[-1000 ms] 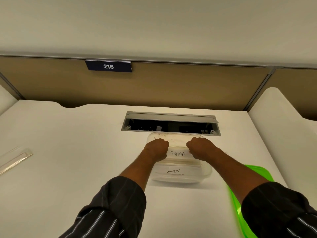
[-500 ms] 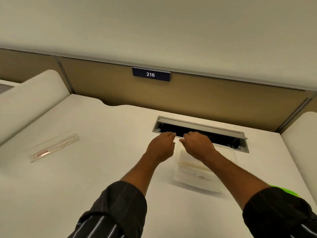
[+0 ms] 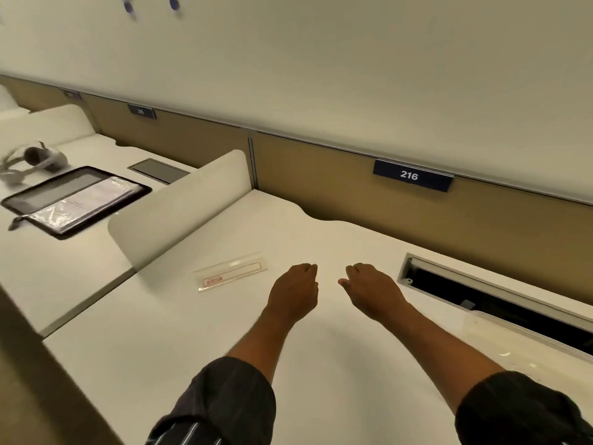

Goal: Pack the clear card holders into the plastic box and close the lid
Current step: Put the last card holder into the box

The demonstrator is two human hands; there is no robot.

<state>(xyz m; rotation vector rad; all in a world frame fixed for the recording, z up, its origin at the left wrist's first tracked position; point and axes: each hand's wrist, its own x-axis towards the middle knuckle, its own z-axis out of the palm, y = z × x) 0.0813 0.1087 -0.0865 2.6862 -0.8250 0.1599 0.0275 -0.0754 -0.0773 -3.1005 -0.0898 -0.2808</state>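
My left hand (image 3: pixel 293 292) and right hand (image 3: pixel 373 289) hover empty, fingers loosely curled, with the clear card holder (image 3: pixel 231 275) flat on the desk (image 3: pixel 337 364) just left of them.

One flat clear plastic card holder (image 3: pixel 231 275) near the table's left edge, two bare hands, left (image 3: pixel 293 292) and right (image 3: pixel 372 290).

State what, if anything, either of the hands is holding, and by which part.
Nothing: the left hand and right hand are both empty; the clear card holder lies untouched on the desk.
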